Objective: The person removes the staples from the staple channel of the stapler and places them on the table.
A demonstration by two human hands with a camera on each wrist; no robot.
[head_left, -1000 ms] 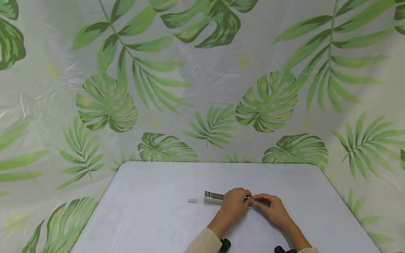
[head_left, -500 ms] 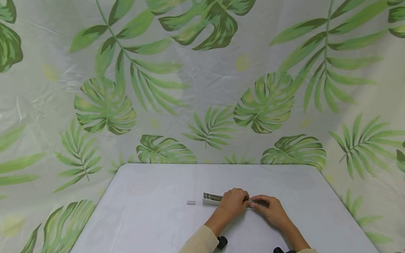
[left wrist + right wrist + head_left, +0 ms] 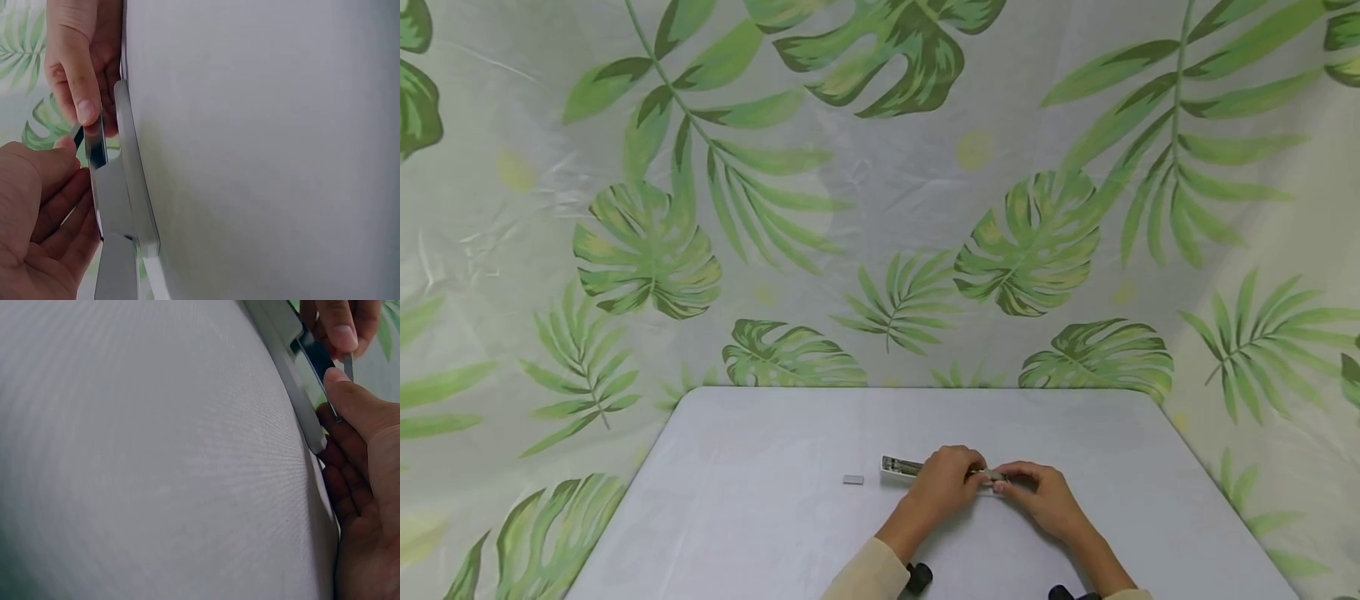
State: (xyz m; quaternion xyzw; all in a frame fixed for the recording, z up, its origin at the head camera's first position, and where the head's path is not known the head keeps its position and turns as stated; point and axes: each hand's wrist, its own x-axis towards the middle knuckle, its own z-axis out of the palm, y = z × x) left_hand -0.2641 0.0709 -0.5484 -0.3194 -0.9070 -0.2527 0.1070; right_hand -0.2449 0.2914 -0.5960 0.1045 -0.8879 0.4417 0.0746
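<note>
A white stapler (image 3: 898, 470) lies lengthwise on the table, its metal channel exposed at the left end; the hands hide much of the rest. My left hand (image 3: 942, 482) reaches over its middle. In the right wrist view, that hand's thumb and finger pinch a thin grey strip of staples (image 3: 348, 365) beside the channel. At the stapler's right end my right hand (image 3: 1047, 498) grips the metal channel (image 3: 96, 145), thumb on one side and fingers on the other. The stapler's pale base (image 3: 290, 381) runs alongside, apart from the channel.
A small grey strip, like another row of staples (image 3: 853, 480), lies left of the stapler. The white table (image 3: 752, 517) has rounded far corners. Behind it hangs a leaf-patterned cloth (image 3: 895, 192).
My left hand has drawn slightly left, and a grey piece now shows between the two hands. The right hand stays at the stapler's end. The head view has shifted a little.
</note>
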